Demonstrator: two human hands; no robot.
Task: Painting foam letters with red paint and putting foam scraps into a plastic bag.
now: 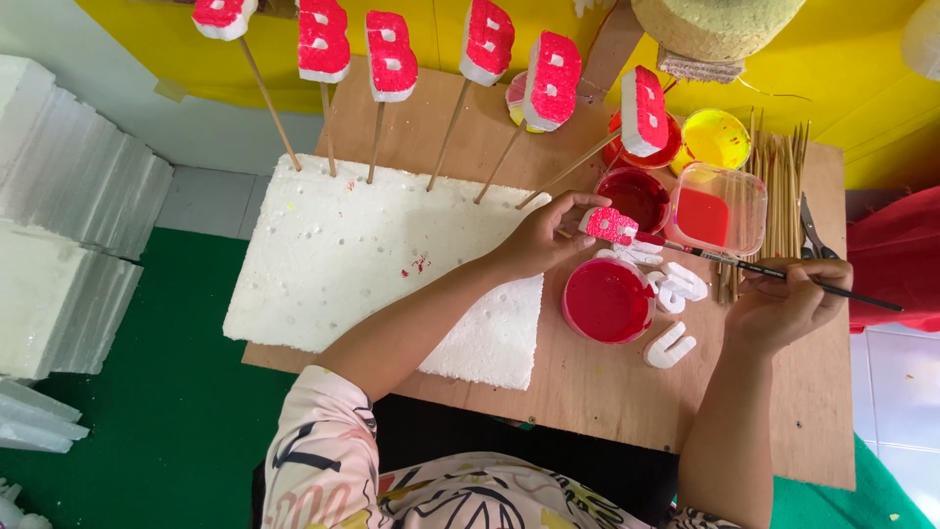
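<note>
Left hand (541, 238) pinches a small foam letter (609, 225) above the red paint tub (607, 300); letter face mottled red, white specks showing, edges white; right hand (783, 304) closed around a thin paintbrush (774, 271), tip touching the letter; unpainted white letters (671, 345) lie just beside the tub on the plywood board (607, 392).

Paint cups (636, 196) and loose white letters (671, 345) crowd the board between both hands. Skewered letters (392, 57) fence the far edge. The foam slab (333, 264) lies open.
</note>
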